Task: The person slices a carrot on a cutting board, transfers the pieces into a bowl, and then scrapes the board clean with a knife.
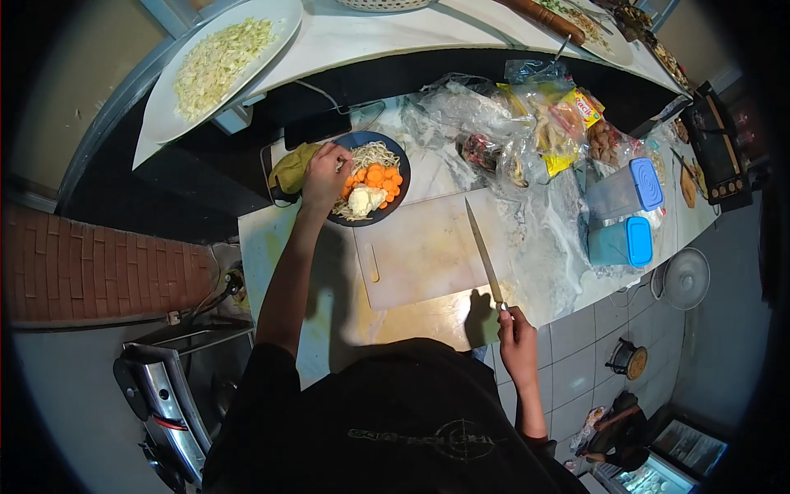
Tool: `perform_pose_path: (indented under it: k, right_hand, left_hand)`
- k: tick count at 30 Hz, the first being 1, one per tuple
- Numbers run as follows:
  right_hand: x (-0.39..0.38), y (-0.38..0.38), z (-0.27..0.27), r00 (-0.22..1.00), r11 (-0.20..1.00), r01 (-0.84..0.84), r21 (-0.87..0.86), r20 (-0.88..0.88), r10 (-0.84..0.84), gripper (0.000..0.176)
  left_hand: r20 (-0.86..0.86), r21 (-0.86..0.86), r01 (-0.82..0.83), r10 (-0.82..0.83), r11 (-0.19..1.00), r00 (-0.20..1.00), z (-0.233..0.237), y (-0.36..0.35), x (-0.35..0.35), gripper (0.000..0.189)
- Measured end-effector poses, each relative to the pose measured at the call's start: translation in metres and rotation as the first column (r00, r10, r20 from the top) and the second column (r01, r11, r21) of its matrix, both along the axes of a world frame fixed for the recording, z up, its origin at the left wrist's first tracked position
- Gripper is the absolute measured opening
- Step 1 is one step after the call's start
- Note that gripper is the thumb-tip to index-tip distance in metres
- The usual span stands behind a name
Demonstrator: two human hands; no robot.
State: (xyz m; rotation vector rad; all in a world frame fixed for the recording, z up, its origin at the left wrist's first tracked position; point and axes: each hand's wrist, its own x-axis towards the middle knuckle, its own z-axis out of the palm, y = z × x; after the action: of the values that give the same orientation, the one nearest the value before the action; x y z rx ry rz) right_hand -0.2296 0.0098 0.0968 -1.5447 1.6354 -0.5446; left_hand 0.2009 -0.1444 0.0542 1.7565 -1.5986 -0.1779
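My right hand [517, 337] grips the handle of a long kitchen knife [484, 251], whose blade points away from me over the right side of a white cutting board [428, 255]. My left hand [326, 171] is at the left edge of a dark plate [401, 148], its fingers curled together; whatever they may hold is hidden. On the plate lie sliced carrots [380, 176], bean sprouts [377, 156] and a pale yellowish lump [364, 200] that I cannot identify. Close by on the left is an olive-green cloth-like item [290, 170].
Plastic bags of food [535, 123] lie at the back right. Two containers with blue lids [639, 241] stand on the right. A raised shelf holds a white platter of chopped cabbage [218, 70] and a brown wooden handle [551, 18].
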Motion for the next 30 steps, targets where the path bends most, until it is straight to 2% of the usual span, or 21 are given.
perform_pose_path:
  k: [4,6,7,8,10,11,13,16,17,18,20,21,24,25,26,28,29,30]
  right_hand:
    - [0.001,0.002,-0.001,1.0,1.0,0.009,0.019,0.027,-0.01,0.032]
    - [0.0,0.002,-0.002,1.0,0.999,-0.01,0.033,0.021,0.009,0.032]
    - [0.0,0.002,-0.002,1.0,0.999,-0.023,0.044,0.012,0.023,0.033]
    - [0.001,0.001,-0.002,1.0,0.999,-0.026,0.044,0.013,0.025,0.033]
    - [0.005,0.0,-0.002,0.999,0.999,-0.031,0.034,0.034,0.03,0.033]
    - [0.005,0.0,-0.002,0.999,0.999,-0.032,0.033,0.033,0.031,0.033]
    - [0.006,-0.001,-0.004,0.998,0.999,-0.038,0.017,0.045,0.037,0.032]
    - [0.007,0.0,-0.001,0.998,0.998,-0.055,0.029,0.026,0.054,0.031]
    - [0.006,0.001,-0.005,0.998,0.999,-0.047,0.009,0.031,0.046,0.03]
    - [0.005,0.002,-0.005,0.999,0.999,-0.038,0.012,0.019,0.038,0.03]
    - [0.004,0.005,-0.004,0.998,0.998,-0.06,0.005,0.014,0.059,0.029]
    - [0.003,0.006,-0.005,0.998,0.998,-0.062,0.005,0.03,0.062,0.029]
    - [0.004,0.011,-0.004,0.997,0.997,-0.073,0.036,0.028,0.072,0.029]
    - [0.003,0.013,-0.006,0.996,0.996,-0.082,0.042,0.034,0.08,0.029]
    - [0.003,0.015,-0.004,0.997,0.996,-0.076,0.046,0.031,0.074,0.029]
    - [0.005,0.017,0.0,0.996,0.992,-0.085,0.089,0.026,0.083,0.028]
    - [0.005,0.019,0.001,0.996,0.992,-0.084,0.093,0.027,0.081,0.028]
    - [0.005,0.022,0.001,0.996,0.992,-0.089,0.086,0.025,0.087,0.028]
  left_hand:
    - [-0.107,0.024,-0.037,0.04,0.999,0.993,0.007,0.011,0.011,0.008]
    - [-0.415,-0.012,-0.001,-0.004,1.0,0.91,0.004,0.015,0.019,0.004]
    - [-0.589,-0.053,0.054,-0.075,0.997,0.804,0.002,0.018,0.02,0.007]
    - [-0.588,-0.053,0.052,-0.073,0.997,0.806,0.001,0.023,0.021,0.007]
    - [-0.855,0.096,0.085,0.039,0.992,0.518,0.021,0.036,0.005,0.013]
    - [-0.855,0.096,0.085,0.039,0.992,0.517,0.027,0.04,-0.002,0.013]
    - [-0.98,0.025,0.204,-0.016,0.979,0.198,0.032,0.047,-0.016,0.017]
    - [-0.978,-0.02,0.255,-0.071,0.967,0.194,0.026,0.054,-0.039,0.016]
    - [-0.948,-0.062,0.276,-0.143,0.959,0.283,0.023,0.056,-0.048,0.014]
    - [-0.952,-0.064,0.284,-0.144,0.957,0.27,0.024,0.06,-0.061,0.014]
    - [-0.871,-0.028,0.242,-0.143,0.97,0.47,0.029,0.067,-0.088,0.008]
    - [-0.861,-0.085,0.253,-0.198,0.964,0.467,0.004,0.065,-0.094,0.011]
    - [-0.9,-0.049,0.338,-0.189,0.94,0.394,-0.016,0.077,-0.125,0.014]
    - [-0.868,-0.017,0.305,-0.166,0.952,0.469,-0.023,0.079,-0.135,0.004]
    - [-0.87,-0.015,0.31,-0.165,0.951,0.465,-0.028,0.083,-0.143,0.004]
    - [-0.667,0.073,0.217,-0.114,0.974,0.737,-0.03,0.091,-0.158,0.005]
    - [-0.667,0.076,0.218,-0.113,0.973,0.737,-0.03,0.094,-0.164,0.005]
    - [-0.58,0.016,0.162,-0.123,0.987,0.805,-0.031,0.096,-0.168,0.007]
